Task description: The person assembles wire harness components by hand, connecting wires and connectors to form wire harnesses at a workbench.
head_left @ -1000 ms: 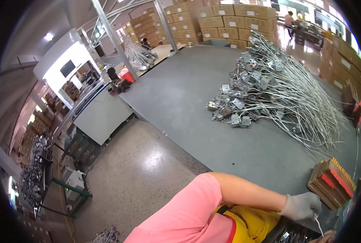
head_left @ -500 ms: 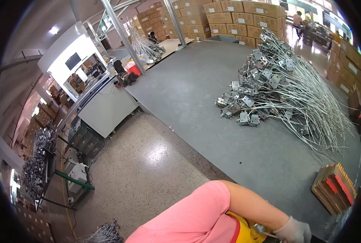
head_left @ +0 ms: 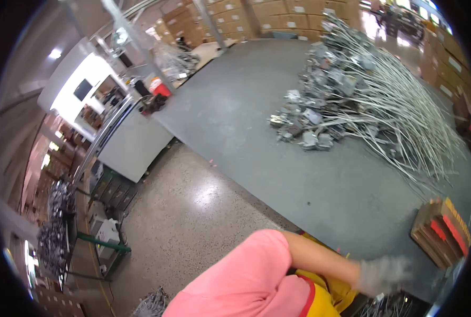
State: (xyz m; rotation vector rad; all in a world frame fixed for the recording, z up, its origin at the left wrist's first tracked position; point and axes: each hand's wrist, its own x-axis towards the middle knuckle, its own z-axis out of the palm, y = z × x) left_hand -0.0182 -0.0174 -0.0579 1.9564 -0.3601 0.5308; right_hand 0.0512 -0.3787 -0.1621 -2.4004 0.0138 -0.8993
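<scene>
My left hand [head_left: 384,276], in a pale glove, is over the near edge of the grey table at the lower right. Motion smears its fingers, so I cannot make out a grip. Just below it lie thin wires with small metal parts [head_left: 386,306], cut off by the picture's lower edge. A large heap of metal boxes with long pale wires [head_left: 346,95] covers the table's far right. To the right of my hand stands a stack of cardboard pieces [head_left: 440,235] with red and yellow markings. My right hand is not in view.
The grey table [head_left: 246,105] stretches away from me, its left edge above a speckled floor [head_left: 193,211]. A white cabinet [head_left: 135,142] stands beyond the floor. Racks of metal parts [head_left: 53,238] are at the left. Stacked cartons [head_left: 277,18] line the back.
My left hand has moved up and away from the lower edge, and a small metal part beside it no longer shows. Wires below it have come into view. The whole view has shifted slightly.
</scene>
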